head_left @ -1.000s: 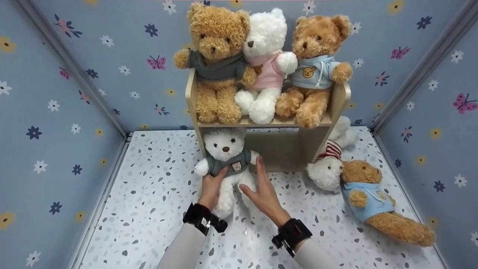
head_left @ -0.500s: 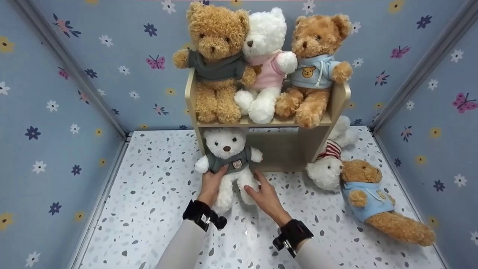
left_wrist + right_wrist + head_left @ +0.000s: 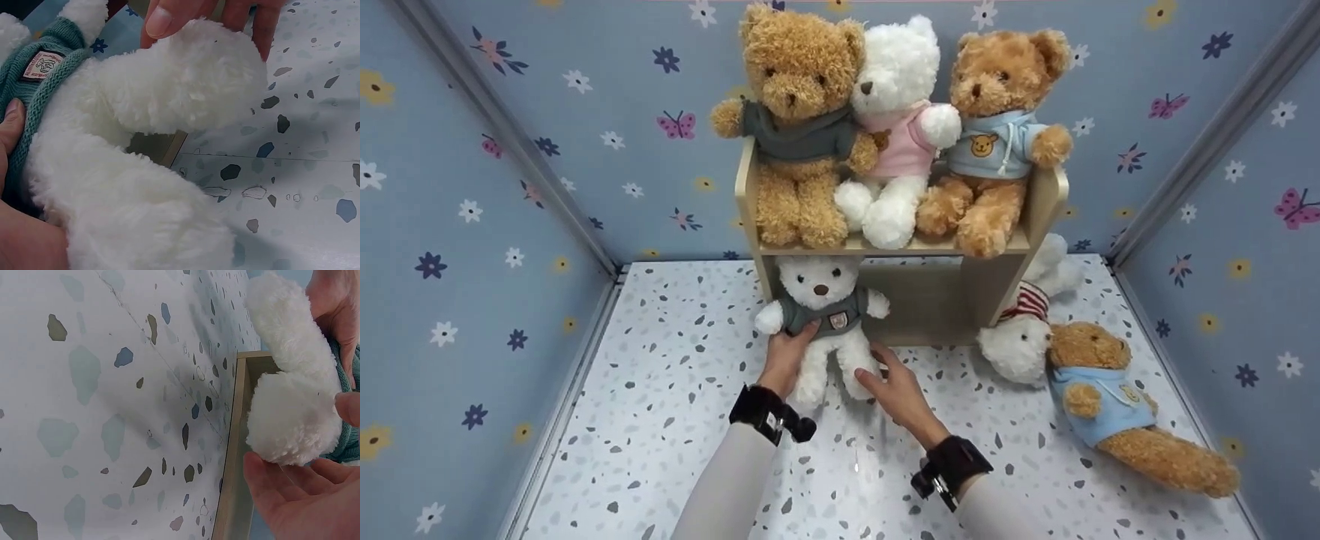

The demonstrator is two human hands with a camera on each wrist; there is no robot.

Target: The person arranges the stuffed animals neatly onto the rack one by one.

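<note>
A white teddy bear in a grey-green sweater sits upright at the left part of the shelf's lower compartment, the top of its head hidden under the upper board. My left hand grips its side at the sweater hem, thumb across the front. Around the bear's other leg curls my right hand; in the right wrist view its fingers lie against that leg. The left wrist view shows the white legs pointing out over the speckled floor, with the right thumb above one of them.
Three bears sit on the wooden shelf's top: a brown bear, a white bear in pink and a brown bear in light blue. Right of it lie a striped-shirt white bear and a blue-hooded brown bear.
The white bear has shifted back into the lower compartment, its head going further under the board. My right hand has dropped from near the bear's arm to its leg.
</note>
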